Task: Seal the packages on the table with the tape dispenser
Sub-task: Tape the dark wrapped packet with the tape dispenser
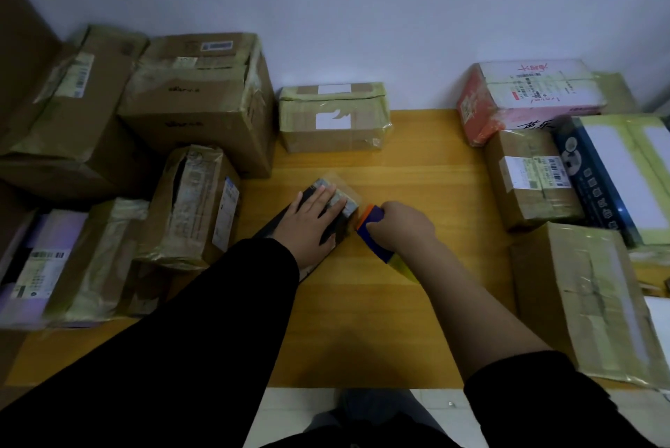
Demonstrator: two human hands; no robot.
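Two hands work one small dark package [279, 223] on the table [362, 320]: the left hand [311, 219] lies flat, pinning it. Just beside it, the right hand [406, 226] is clenched round the tape dispenser [373, 230]. Taping seems underway; next needs a steady pull.
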